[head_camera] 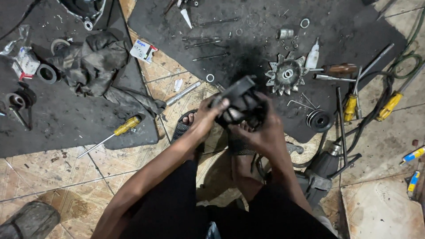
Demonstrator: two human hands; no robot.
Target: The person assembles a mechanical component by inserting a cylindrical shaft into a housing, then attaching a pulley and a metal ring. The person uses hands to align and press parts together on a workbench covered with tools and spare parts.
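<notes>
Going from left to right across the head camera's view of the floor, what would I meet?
Crumpled grey rag → yellow-handled screwdriver → left hand → black metal part held in both hands → right hand → toothed silver rotor → black grooved pulley → blue-and-yellow marker.

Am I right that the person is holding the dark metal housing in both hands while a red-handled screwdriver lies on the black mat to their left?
Not quite: the screwdriver on the black mat has a yellow handle, not red, as the head view shows. The rest stands: the left hand and right hand both hold the dark metal housing.
</notes>
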